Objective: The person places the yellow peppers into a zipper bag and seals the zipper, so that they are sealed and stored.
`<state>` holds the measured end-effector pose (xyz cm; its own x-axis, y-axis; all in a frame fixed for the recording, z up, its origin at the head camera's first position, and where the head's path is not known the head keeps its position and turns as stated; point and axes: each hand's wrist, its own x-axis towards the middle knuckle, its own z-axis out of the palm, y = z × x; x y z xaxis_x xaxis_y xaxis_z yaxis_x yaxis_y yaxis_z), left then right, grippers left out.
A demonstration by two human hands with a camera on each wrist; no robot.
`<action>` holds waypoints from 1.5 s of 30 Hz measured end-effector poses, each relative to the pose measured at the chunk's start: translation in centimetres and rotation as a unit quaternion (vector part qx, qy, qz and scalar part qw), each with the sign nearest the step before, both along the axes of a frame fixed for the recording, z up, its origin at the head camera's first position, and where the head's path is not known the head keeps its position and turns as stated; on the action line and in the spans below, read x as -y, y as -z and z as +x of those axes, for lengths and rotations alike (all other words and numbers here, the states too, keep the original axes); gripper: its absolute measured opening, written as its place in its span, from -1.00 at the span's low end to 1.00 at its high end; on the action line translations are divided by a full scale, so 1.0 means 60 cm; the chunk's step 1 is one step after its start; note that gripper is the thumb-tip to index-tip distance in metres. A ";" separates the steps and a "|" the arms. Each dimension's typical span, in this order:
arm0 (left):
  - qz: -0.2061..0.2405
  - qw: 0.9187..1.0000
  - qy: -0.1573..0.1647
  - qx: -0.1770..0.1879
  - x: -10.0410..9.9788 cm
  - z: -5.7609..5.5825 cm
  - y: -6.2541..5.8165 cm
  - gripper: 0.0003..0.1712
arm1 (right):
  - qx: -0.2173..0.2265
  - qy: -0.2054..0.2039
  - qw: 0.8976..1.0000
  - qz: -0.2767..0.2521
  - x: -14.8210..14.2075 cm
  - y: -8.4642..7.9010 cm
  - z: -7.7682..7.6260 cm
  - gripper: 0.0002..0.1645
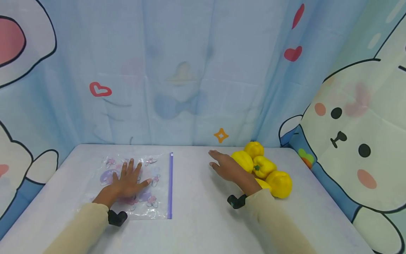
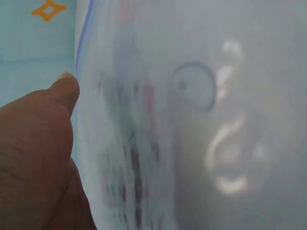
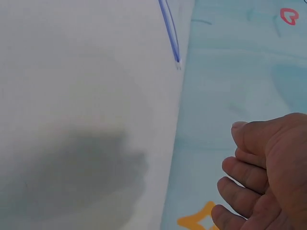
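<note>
"Head view?"
"The left hand (image 1: 128, 181) lies spread on the clear zip bag (image 1: 161, 195), fingers (image 1: 130, 167) straight. Right of the bag, at least 5 yellow peppers (image 1: 264, 167) sit on the counter (image 1: 196, 218); the right hand (image 1: 229, 168), nearer the bag, grasps nothing."
"Left wrist?"
"The thumb (image 2: 64, 93) beside the bag."
"Right wrist?"
"Loosely bent, unloaded fingers, well apart from the bag's blue strip (image 3: 170, 38)."

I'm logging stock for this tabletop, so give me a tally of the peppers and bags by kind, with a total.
Yellow peppers: 5 in view, one of them partly hidden
Clear plastic bag with a purple zip edge: 1
Total: 6
</note>
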<state>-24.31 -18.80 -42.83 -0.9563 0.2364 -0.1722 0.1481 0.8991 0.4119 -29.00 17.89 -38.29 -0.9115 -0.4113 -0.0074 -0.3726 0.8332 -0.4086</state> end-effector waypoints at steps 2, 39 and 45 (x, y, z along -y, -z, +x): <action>0.009 1.000 -0.002 0.007 -0.002 0.002 0.006 0.09 | 0.004 0.000 1.000 -0.005 0.006 0.009 0.003 -0.34; -0.020 1.000 0.013 0.021 -0.098 0.052 0.022 0.33 | 0.067 -0.105 0.992 -0.004 0.072 0.078 0.069 -0.43; -0.015 1.000 0.020 0.000 -0.110 0.057 0.022 0.35 | 0.055 -0.113 0.992 0.005 0.074 0.081 0.078 -0.39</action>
